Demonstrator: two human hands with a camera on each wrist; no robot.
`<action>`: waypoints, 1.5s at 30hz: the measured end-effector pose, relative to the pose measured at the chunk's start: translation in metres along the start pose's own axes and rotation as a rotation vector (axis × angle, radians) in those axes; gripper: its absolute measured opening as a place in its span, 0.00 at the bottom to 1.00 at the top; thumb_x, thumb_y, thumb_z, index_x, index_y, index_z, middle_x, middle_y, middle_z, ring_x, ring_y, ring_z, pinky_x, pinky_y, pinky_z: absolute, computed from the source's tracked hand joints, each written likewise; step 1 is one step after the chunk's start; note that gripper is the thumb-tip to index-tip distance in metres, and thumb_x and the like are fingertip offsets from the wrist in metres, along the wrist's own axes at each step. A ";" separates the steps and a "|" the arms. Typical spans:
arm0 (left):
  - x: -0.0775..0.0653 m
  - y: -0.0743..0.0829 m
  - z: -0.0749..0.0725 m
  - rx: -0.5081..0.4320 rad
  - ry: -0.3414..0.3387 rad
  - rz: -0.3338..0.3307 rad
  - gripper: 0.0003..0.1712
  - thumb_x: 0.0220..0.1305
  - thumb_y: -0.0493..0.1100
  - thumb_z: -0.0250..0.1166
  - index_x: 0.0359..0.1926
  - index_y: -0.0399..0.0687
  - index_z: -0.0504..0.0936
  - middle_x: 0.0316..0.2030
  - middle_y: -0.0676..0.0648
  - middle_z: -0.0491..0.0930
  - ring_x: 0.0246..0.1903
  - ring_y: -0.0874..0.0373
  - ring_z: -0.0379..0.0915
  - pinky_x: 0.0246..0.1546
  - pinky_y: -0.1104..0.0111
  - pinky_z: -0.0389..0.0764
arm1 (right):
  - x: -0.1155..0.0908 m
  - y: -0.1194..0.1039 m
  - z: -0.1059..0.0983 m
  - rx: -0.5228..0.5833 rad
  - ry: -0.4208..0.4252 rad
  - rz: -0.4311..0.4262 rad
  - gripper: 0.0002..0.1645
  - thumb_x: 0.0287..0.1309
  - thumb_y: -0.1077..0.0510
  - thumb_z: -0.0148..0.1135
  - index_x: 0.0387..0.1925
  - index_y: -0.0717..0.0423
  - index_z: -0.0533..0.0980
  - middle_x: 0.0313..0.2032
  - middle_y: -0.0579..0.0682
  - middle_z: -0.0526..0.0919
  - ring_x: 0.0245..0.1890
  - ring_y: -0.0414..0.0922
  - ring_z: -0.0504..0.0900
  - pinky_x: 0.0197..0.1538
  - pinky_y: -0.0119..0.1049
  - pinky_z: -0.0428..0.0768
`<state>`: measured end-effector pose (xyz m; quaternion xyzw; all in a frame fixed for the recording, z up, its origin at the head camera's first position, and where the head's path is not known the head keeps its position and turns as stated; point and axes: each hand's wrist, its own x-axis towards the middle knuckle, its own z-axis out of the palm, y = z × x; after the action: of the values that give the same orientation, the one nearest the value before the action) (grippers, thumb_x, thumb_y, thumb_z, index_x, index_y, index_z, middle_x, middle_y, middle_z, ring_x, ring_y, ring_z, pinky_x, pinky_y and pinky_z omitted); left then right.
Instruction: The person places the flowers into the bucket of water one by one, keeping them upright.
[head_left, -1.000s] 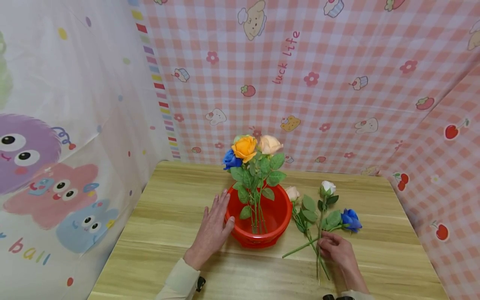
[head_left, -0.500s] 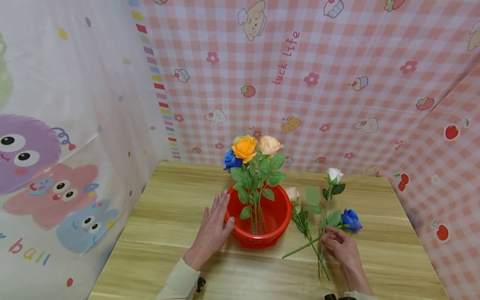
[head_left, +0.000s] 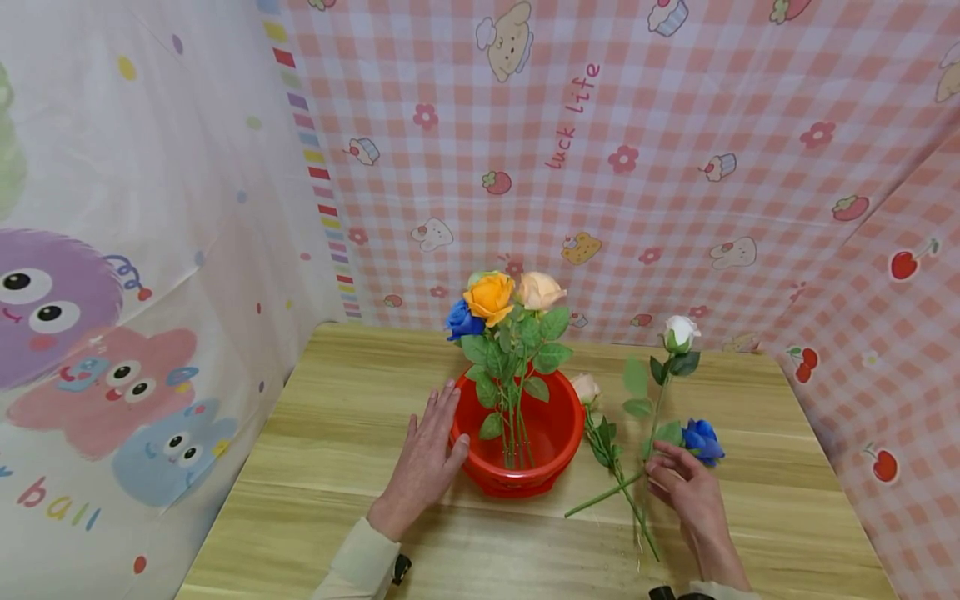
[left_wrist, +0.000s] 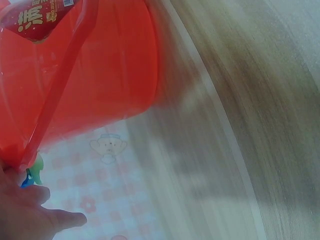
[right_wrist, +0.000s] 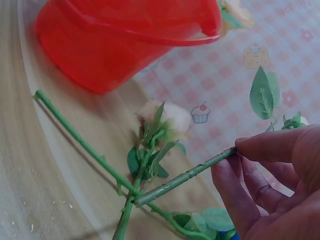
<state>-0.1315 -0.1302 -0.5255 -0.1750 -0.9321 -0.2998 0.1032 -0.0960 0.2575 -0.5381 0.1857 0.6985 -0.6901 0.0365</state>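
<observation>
My left hand (head_left: 426, 462) rests with straight fingers against the left side of a red plastic bucket (head_left: 517, 479). An orange rose (head_left: 489, 297), a blue rose (head_left: 463, 320) and a peach rose (head_left: 542, 290) stand upright in it. To the right, my right hand (head_left: 690, 492) pinches the stem of a white rose (head_left: 681, 333) between thumb and fingers. In the right wrist view its green stem (right_wrist: 185, 176) slants down over the other stems. Below it lie a pale peach rose (head_left: 585, 388) and a second blue rose (head_left: 702, 442) on the table, their stems crossed.
The wooden table (head_left: 337, 400) meets a pink checked cloth (head_left: 450, 192) at the back. A white patterned cloth (head_left: 225, 167) hangs on the left. Small crumbs (right_wrist: 50, 206) lie near the front of the table. A label (left_wrist: 37, 20) marks the bucket's side.
My right hand has raised the white rose, its bloom moving up and to the right, away from the two lying roses. The left hand has stayed at the bucket.
</observation>
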 end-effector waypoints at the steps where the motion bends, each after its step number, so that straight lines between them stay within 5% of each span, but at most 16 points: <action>1: 0.000 0.000 0.000 -0.001 -0.001 -0.001 0.40 0.77 0.53 0.50 0.82 0.43 0.54 0.82 0.48 0.47 0.80 0.41 0.45 0.69 0.29 0.53 | 0.000 -0.001 0.000 0.003 -0.002 -0.006 0.32 0.70 0.68 0.61 0.73 0.66 0.65 0.38 0.38 0.83 0.44 0.35 0.85 0.50 0.35 0.85; 24: 0.000 0.001 -0.001 0.006 0.020 0.016 0.40 0.76 0.52 0.51 0.81 0.42 0.55 0.82 0.46 0.50 0.78 0.36 0.49 0.67 0.28 0.55 | -0.015 -0.032 0.018 0.130 0.019 -0.168 0.25 0.64 0.67 0.69 0.62 0.62 0.76 0.39 0.41 0.84 0.40 0.37 0.87 0.46 0.35 0.87; 36: 0.000 0.000 -0.001 -0.008 0.006 0.010 0.40 0.77 0.53 0.50 0.82 0.43 0.53 0.82 0.46 0.48 0.79 0.38 0.47 0.69 0.29 0.53 | -0.022 -0.053 0.031 0.117 0.037 -0.216 0.30 0.64 0.68 0.68 0.65 0.72 0.71 0.40 0.42 0.84 0.40 0.37 0.87 0.46 0.34 0.87; 45: 0.000 0.000 -0.001 -0.004 -0.002 0.007 0.40 0.77 0.53 0.50 0.82 0.44 0.52 0.82 0.48 0.47 0.79 0.41 0.45 0.70 0.30 0.53 | -0.028 -0.065 0.041 0.151 0.037 -0.257 0.23 0.62 0.71 0.68 0.58 0.67 0.77 0.39 0.43 0.85 0.38 0.38 0.87 0.45 0.35 0.87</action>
<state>-0.1317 -0.1311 -0.5248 -0.1790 -0.9310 -0.3011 0.1029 -0.0988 0.2125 -0.4701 0.1098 0.6632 -0.7361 -0.0792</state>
